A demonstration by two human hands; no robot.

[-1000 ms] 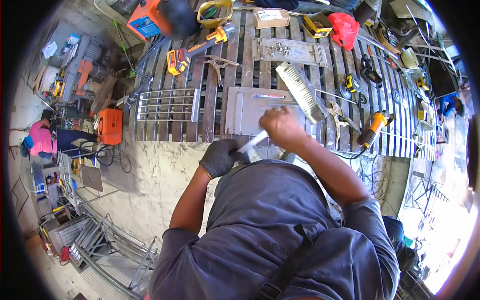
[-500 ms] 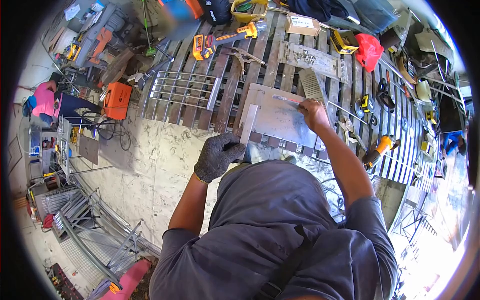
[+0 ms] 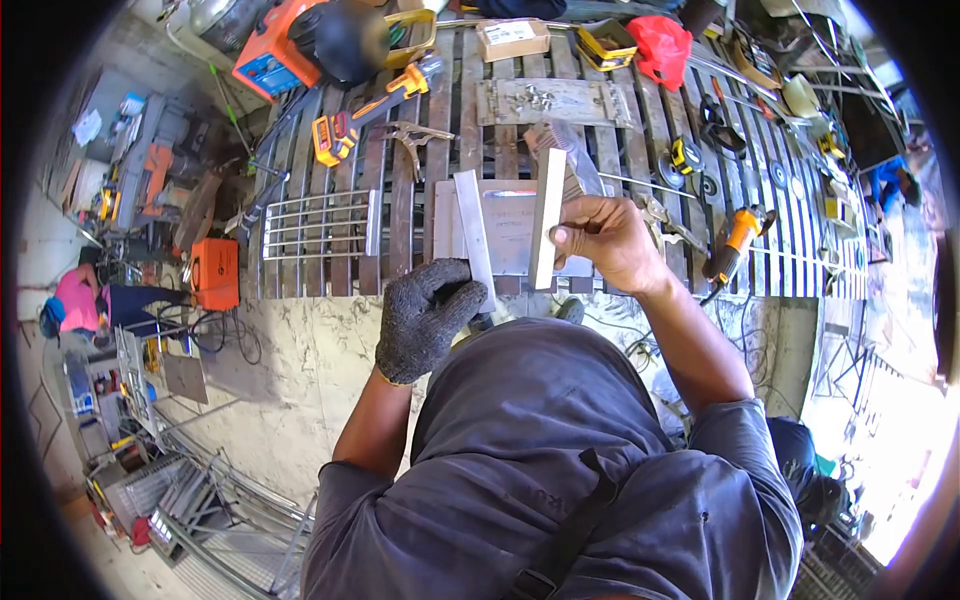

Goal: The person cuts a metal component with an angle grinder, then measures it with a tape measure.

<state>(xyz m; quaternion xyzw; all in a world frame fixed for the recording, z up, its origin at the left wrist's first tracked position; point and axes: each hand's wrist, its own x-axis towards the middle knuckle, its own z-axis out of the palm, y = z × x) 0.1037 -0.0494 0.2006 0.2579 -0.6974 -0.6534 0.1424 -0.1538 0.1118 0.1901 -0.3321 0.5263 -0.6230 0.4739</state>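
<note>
My left hand [image 3: 430, 318], in a dark knitted glove, is closed round the lower end of a flat metal bar [image 3: 475, 228] that stands up toward the table. My bare right hand [image 3: 612, 243] pinches a second pale metal bar [image 3: 546, 215] between thumb and fingers. The two bars are held apart, side by side. Behind them a metal plate [image 3: 510, 238] with faint writing lies on the slatted table [image 3: 403, 232]. A ridged grey piece [image 3: 578, 168] lies beyond the right bar.
On the table are a welded rod grid [image 3: 320, 225], a yellow power tool [image 3: 375, 108], locking pliers [image 3: 415, 140], a tape measure [image 3: 686, 155] and an orange grinder [image 3: 740, 243]. A person in pink [image 3: 78, 298] is at the far left.
My right hand has left the plate and now holds a second bar upright. My left hand still holds its bar. The whole view has shifted, moving the table's objects left.
</note>
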